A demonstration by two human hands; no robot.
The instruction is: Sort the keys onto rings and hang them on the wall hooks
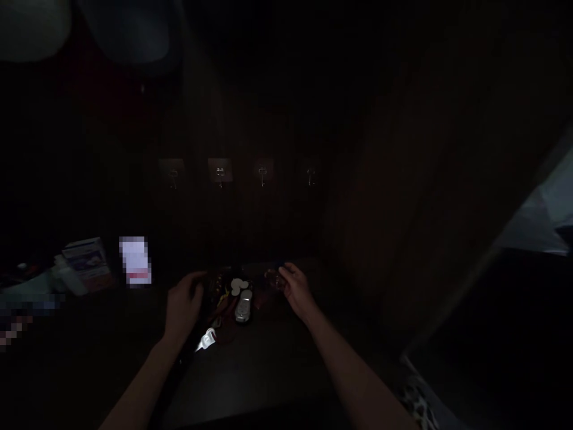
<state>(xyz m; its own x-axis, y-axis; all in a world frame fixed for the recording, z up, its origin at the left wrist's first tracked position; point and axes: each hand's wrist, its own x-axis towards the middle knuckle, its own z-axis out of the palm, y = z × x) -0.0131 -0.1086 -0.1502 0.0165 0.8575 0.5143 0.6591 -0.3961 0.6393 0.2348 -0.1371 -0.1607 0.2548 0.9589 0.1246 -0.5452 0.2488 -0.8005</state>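
Note:
Between my hands lies a dark little pile of small things on a dark surface. On it rests a silver, rounded object (244, 306) like a key fob, with a pale clover-shaped piece (237, 286) just above it. A shiny metal piece (206, 339), perhaps a key, lies nearer me with a red cord beside it. My left hand (182, 304) curves at the pile's left edge, thumb and fingers apart, nothing visible in it. My right hand (295, 289) pinches a beaded string (272, 278), dim and partly hidden by the fingers, at the pile's right.
Several metal hooks (220, 172) are fixed in a row on the dark back panel. To the left stand a box (89, 263) and a bright blurred-out rectangle (135, 261). Cap-like shapes (129, 36) show at the upper left. A panel edge (465, 275) slants on the right.

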